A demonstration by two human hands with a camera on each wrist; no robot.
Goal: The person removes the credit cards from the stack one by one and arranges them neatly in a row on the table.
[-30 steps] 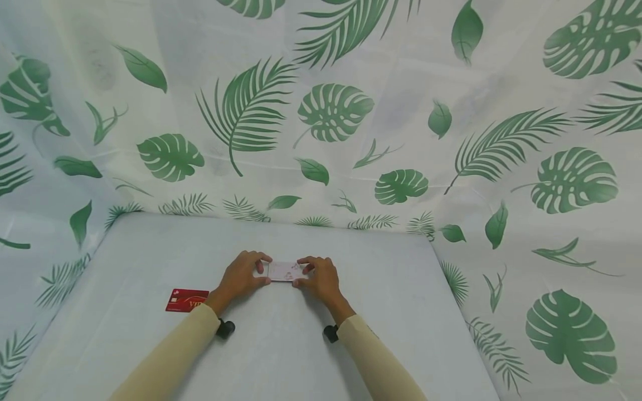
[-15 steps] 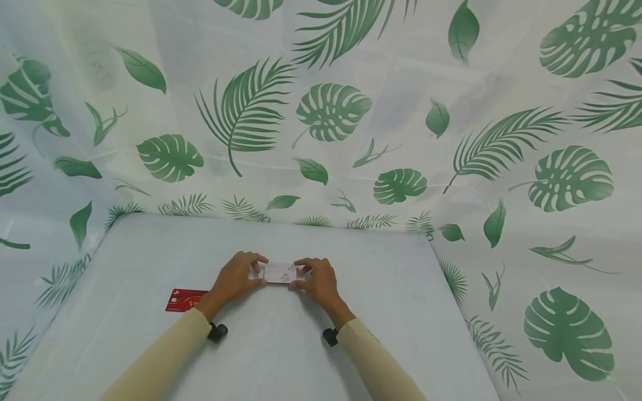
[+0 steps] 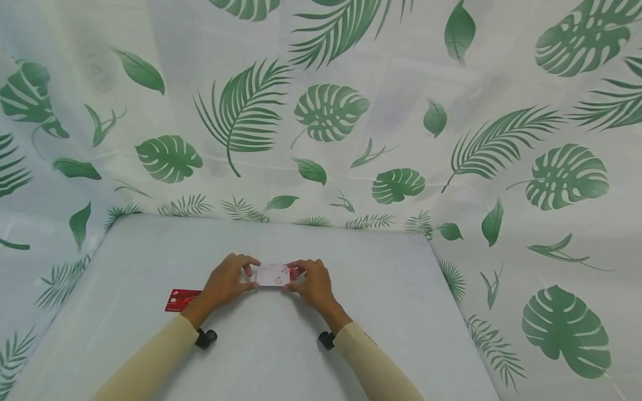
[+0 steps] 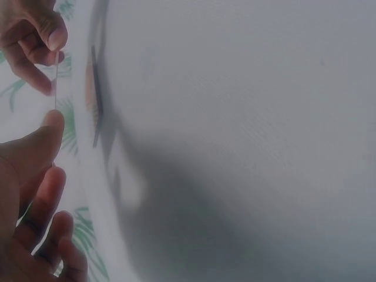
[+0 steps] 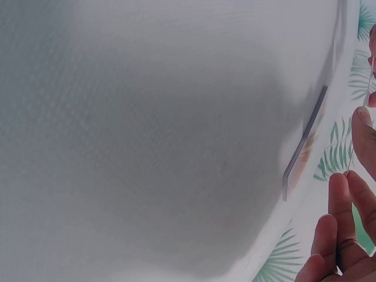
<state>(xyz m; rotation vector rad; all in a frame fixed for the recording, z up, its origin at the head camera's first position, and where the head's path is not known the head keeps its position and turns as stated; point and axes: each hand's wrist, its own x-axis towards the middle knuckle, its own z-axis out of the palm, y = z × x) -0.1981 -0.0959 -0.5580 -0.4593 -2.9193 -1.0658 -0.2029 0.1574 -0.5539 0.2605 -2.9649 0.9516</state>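
A pale card (image 3: 273,275) with a pink flower print is held between both hands near the middle of the table. My left hand (image 3: 225,281) pinches its left end between thumb and fingers. At the right end, my right hand (image 3: 313,284) pinches it the same way. The wrist views show the card nearly edge-on, as a thin line. Below it in the left wrist view is a flat thing with a dark edge (image 4: 97,94). A red card (image 3: 181,299) with a gold pattern lies left of my left wrist, partly hidden by the forearm.
A white-covered table (image 3: 401,312) spreads around the hands. Behind it and along the sides hangs a white curtain (image 3: 351,161) printed with green leaves. Small black devices sit on both wrists, such as the left wrist camera (image 3: 205,338).
Both hands have shifted left and slightly nearer with the pale card, which shows more of its face. The left forearm now covers more of the red card.
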